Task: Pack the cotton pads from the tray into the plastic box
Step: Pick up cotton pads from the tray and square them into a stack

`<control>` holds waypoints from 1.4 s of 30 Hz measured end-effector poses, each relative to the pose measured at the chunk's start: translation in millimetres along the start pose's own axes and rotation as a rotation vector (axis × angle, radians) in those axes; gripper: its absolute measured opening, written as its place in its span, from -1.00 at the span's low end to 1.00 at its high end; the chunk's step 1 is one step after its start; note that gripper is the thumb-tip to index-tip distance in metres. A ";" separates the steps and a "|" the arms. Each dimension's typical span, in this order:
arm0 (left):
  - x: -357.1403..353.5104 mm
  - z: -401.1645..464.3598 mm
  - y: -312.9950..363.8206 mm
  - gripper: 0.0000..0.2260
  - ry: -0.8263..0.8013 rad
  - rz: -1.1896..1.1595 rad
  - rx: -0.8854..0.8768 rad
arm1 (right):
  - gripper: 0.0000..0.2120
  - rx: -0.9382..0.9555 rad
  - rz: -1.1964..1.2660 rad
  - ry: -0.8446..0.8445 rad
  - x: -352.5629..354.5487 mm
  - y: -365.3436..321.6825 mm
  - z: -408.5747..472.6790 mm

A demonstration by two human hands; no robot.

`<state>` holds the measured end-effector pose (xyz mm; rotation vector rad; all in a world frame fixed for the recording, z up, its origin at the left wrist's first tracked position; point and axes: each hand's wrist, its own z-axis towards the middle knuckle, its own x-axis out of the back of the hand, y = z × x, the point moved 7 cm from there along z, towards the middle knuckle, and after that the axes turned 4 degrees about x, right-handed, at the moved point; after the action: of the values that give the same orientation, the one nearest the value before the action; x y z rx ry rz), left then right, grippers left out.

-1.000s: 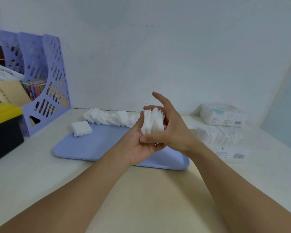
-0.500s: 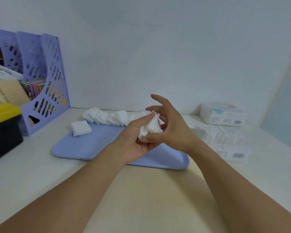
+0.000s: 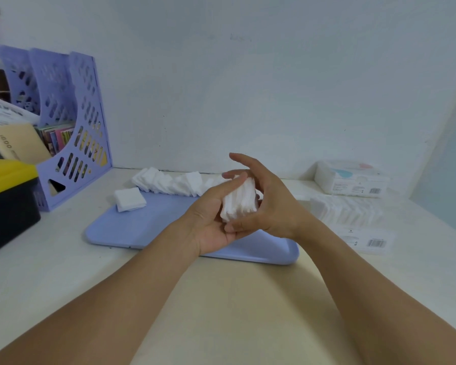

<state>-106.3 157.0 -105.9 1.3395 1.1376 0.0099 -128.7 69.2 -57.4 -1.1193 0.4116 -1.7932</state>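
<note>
Far left, off the task: a file rack (image 3: pixel 71 133) with a yellow-lidded bin (image 3: pixel 8 204) in front of it. Next, the tray (image 3: pixel 148 227), lying flat on the table (image 3: pixel 234 299). On its back left corner rests one small stack (image 3: pixel 129 199) of pads; along its back edge leans a row (image 3: pixel 169 184) of pads, domino fashion. These I count as unpacked.

Centre, above the tray: my left hand (image 3: pixel 211 219), palm up, cradles a bundle (image 3: pixel 239 200) of pads set on edge, thumb laid against its left face. My right hand (image 3: pixel 269 206) closes on the same bundle from the right, thumb under the bottom edges and fingers curled behind, index finger lifted free. I judge this to be squaring up the bundle before it goes over.

Right of the tray: the box (image 3: pixel 353 222), clear plastic and hard to outline, already holding a slanted row of pads. Behind it sits a sealed pack (image 3: pixel 350 181).

Progress, as I judge it: part packed, one bundle in hand, the row and small stack left. How much room the box has I cannot tell.
</note>
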 end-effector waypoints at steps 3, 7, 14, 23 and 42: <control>-4.8 -1.4 -3.2 -0.59 -0.029 0.013 0.041 | -0.01 0.037 -0.065 0.011 -4.0 -5.1 -0.3; -8.6 -2.4 -4.9 -0.51 -0.020 -0.009 0.050 | 0.03 0.034 -0.058 0.028 -2.4 -5.7 -1.0; -6.9 0.0 -1.6 -0.47 0.027 0.069 0.007 | -0.07 0.063 -0.132 0.047 0.2 -6.7 -0.3; -2.0 -3.8 -5.7 -0.64 0.027 0.169 0.005 | -0.05 0.081 -0.169 -0.017 -6.4 -0.1 -1.0; -8.6 -7.4 -2.3 -0.66 -0.096 0.328 -0.056 | 0.08 0.022 -0.137 -0.147 -13.3 3.5 -3.0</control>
<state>-116.7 156.8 -100.9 1.4476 0.8221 0.2122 -127.6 78.2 -68.1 -1.2807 0.2321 -1.8138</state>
